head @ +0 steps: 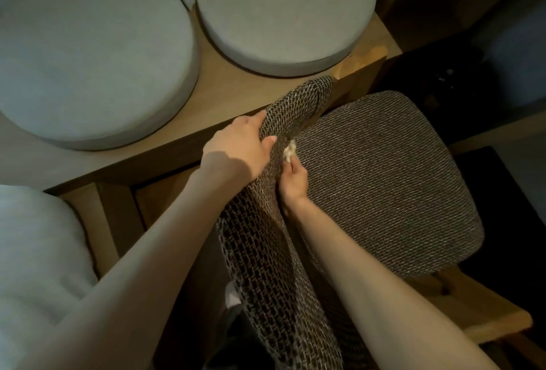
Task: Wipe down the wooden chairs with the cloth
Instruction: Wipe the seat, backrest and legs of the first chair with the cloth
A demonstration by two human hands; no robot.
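Note:
A wooden chair with a brown woven seat cushion (384,180) stands in the middle right of the head view. Its woven backrest (283,115) runs from the centre toward the lower middle. My left hand (239,148) grips the top edge of that backrest and pulls it aside. My right hand (292,180) pinches a small pale cloth (289,149) and holds it in the gap between backrest and seat. Part of the chair's wooden frame (490,313) shows at the lower right, and the arm tip (362,59) behind the backrest.
A wooden bench (236,89) runs along the back with two round grey cushions (88,53) (283,12) on it. Another pale cushion (35,257) lies at the lower left. Dark floor and shadowed furniture fill the right side.

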